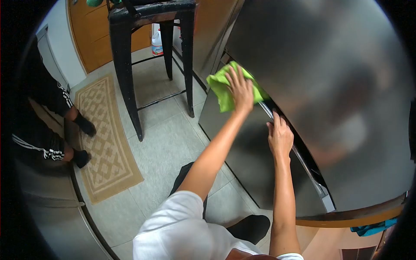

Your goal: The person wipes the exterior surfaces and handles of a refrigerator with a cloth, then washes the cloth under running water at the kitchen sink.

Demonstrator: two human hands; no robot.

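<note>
A bright green cloth [221, 93] lies against the top edge of the lower door [242, 143] of a dark metallic appliance. My left hand [241, 92] presses on the cloth from above with its fingers spread. To the right of it, my right hand [281, 135] has its fingertips hooked over the door's silver top edge [303, 162], at the dark gap below the upper door [338, 86]. The fingers of my right hand are bent and close together.
A black metal stool [151, 17] stands ahead on the left, with a white bottle [157, 42] behind it. Another person's legs [52, 104] and dark socks are at the left, by a patterned beige mat [106, 138]. Blue cloth [372, 228] shows at the lower right.
</note>
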